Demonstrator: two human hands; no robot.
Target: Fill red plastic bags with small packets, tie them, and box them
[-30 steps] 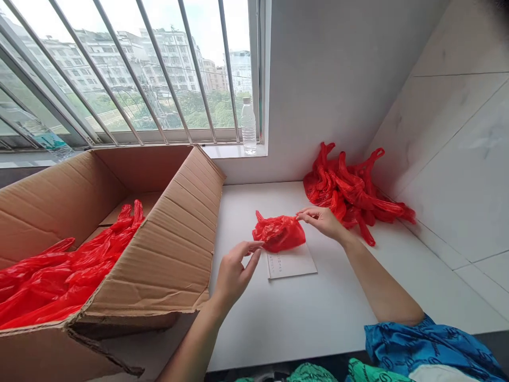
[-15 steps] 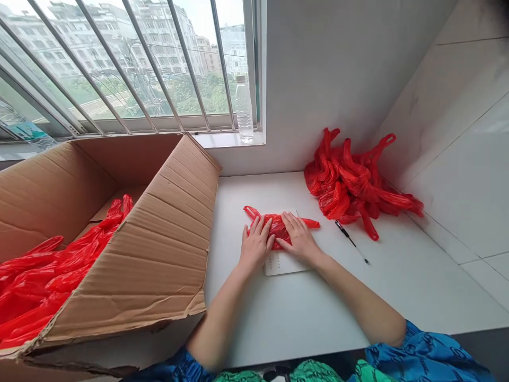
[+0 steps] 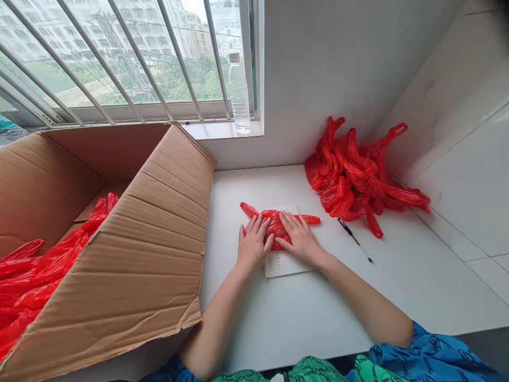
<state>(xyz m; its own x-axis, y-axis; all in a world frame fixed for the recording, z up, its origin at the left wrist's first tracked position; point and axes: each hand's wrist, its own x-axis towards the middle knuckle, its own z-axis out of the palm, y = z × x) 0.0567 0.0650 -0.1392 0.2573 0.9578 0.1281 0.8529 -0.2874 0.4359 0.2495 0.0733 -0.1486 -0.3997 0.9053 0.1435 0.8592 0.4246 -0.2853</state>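
Observation:
A red plastic bag (image 3: 277, 229) lies flattened over a white notebook (image 3: 284, 265) on the table. My left hand (image 3: 253, 241) presses down on the bag's left side, fingers stretched out. On its right side rests my right hand (image 3: 300, 239), also flat with the fingers spread. One handle of the bag sticks out at the upper left and another out to the right. Both palms cover part of the bag and of the notebook beneath.
At the left stands a cardboard box (image 3: 159, 249) holding red plastic bags (image 3: 59, 270). A heap of red plastic bags (image 3: 353, 175) lies by the wall at the back right, with a black pen (image 3: 354, 239) before it. A clear bottle (image 3: 239, 98) stands on the windowsill.
The view has shifted slightly, moving the box leftward in the picture. Both hands stay flat on the bag, which looks a little flatter at its handles.

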